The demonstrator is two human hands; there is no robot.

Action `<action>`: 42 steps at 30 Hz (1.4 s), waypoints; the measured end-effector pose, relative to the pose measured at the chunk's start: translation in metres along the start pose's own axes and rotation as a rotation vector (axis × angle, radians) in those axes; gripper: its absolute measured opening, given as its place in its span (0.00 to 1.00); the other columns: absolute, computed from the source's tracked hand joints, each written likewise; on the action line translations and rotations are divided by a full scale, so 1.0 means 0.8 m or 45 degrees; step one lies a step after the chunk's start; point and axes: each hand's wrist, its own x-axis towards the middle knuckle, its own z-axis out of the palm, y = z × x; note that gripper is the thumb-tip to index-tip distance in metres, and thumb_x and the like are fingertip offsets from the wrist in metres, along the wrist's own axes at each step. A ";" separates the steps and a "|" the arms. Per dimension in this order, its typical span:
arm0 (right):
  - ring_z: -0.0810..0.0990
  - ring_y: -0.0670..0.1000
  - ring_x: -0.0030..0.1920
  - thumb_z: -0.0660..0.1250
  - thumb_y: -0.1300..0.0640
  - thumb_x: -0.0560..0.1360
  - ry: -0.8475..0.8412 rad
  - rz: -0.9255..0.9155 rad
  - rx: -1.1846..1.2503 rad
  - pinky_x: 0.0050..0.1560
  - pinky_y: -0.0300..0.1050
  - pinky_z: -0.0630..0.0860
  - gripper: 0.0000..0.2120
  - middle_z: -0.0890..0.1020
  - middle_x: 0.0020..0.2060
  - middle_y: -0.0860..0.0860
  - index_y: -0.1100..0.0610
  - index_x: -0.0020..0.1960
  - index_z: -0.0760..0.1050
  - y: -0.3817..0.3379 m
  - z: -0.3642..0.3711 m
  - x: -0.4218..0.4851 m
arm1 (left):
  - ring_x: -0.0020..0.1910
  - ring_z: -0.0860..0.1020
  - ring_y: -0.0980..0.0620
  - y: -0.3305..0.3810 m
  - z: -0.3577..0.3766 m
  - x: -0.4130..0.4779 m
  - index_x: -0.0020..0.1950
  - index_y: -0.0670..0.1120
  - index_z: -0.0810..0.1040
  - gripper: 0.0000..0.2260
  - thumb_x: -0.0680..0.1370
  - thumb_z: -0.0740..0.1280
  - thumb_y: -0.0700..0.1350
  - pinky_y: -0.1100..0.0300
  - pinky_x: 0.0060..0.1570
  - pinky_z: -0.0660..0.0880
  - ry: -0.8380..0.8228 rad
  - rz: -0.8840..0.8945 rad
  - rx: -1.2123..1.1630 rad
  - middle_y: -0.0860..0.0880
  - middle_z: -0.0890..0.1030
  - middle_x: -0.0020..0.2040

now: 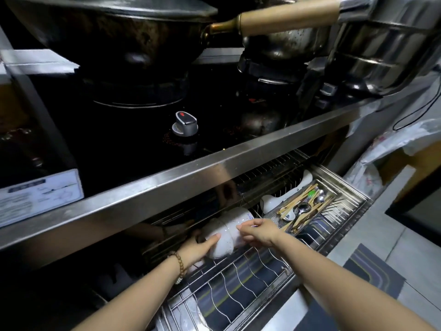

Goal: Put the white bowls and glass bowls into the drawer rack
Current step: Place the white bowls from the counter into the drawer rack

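A white sticker (39,194) with small print and line drawings sits on the left front of the stove, its writing too blurred to read. A spoon in the cutlery tray (303,211) bears a dark mark that cannot be made out.

Both hands grip a stack of white bowls (226,231) lying on its side at the back left of the pulled-out drawer rack (250,273), just under the steel edge of the counter (181,185). The left hand (199,247), with a bead bracelet (180,266) on its wrist, cups the bottom end of the stack with fingers curled around it. The right hand (260,231) pinches the stack's upper side, fingers half closed. Another white bowl (272,201) stands in the wires further back, beside the cutlery tray.

The near rows of the rack's wire dividers are unoccupied. The counter's lip overhangs the rack's back part, leaving little headroom there. A striped mat (377,271) lies on the floor to the right.
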 end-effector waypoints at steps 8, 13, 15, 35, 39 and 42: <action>0.80 0.55 0.46 0.64 0.60 0.77 0.076 -0.227 0.032 0.38 0.35 0.78 0.12 0.80 0.52 0.69 0.64 0.59 0.75 -0.042 -0.022 -0.144 | 0.41 0.76 0.55 0.061 -0.030 -0.109 0.65 0.42 0.71 0.20 0.75 0.69 0.45 0.73 0.29 0.72 -0.124 0.198 -0.144 0.47 0.79 0.50; 0.81 0.44 0.46 0.65 0.54 0.77 0.148 -0.462 -0.028 0.41 0.34 0.78 0.12 0.81 0.51 0.52 0.54 0.59 0.76 -0.081 -0.029 -0.229 | 0.48 0.78 0.65 0.101 -0.076 -0.202 0.62 0.47 0.74 0.15 0.75 0.68 0.46 0.75 0.41 0.72 -0.175 0.527 -0.024 0.54 0.82 0.50; 0.80 0.47 0.55 0.65 0.53 0.77 0.162 -0.594 -0.088 0.53 0.41 0.78 0.11 0.81 0.55 0.51 0.50 0.59 0.76 -0.104 -0.023 -0.258 | 0.50 0.78 0.66 0.119 -0.100 -0.240 0.62 0.49 0.73 0.16 0.75 0.68 0.46 0.75 0.42 0.73 -0.168 0.661 0.023 0.54 0.81 0.53; 0.78 0.43 0.57 0.70 0.48 0.72 -0.168 -1.277 -0.511 0.60 0.41 0.74 0.19 0.76 0.63 0.48 0.45 0.62 0.72 -0.317 0.204 -0.345 | 0.56 0.78 0.58 0.166 -0.397 -0.479 0.62 0.54 0.74 0.19 0.72 0.71 0.50 0.59 0.58 0.75 0.670 1.167 0.404 0.55 0.80 0.57; 0.77 0.46 0.60 0.70 0.48 0.72 -0.211 -1.287 -0.542 0.58 0.40 0.73 0.23 0.75 0.64 0.49 0.48 0.65 0.71 -0.335 0.249 -0.339 | 0.57 0.75 0.62 0.162 -0.442 -0.479 0.64 0.53 0.72 0.23 0.71 0.71 0.54 0.65 0.58 0.71 0.778 1.097 0.523 0.56 0.78 0.60; 0.75 0.46 0.60 0.71 0.48 0.72 -0.249 -1.288 -0.558 0.57 0.38 0.71 0.24 0.74 0.64 0.48 0.49 0.66 0.70 -0.345 0.276 -0.333 | 0.56 0.72 0.64 0.159 -0.470 -0.470 0.66 0.53 0.70 0.27 0.70 0.70 0.58 0.70 0.54 0.65 0.858 1.011 0.721 0.56 0.76 0.63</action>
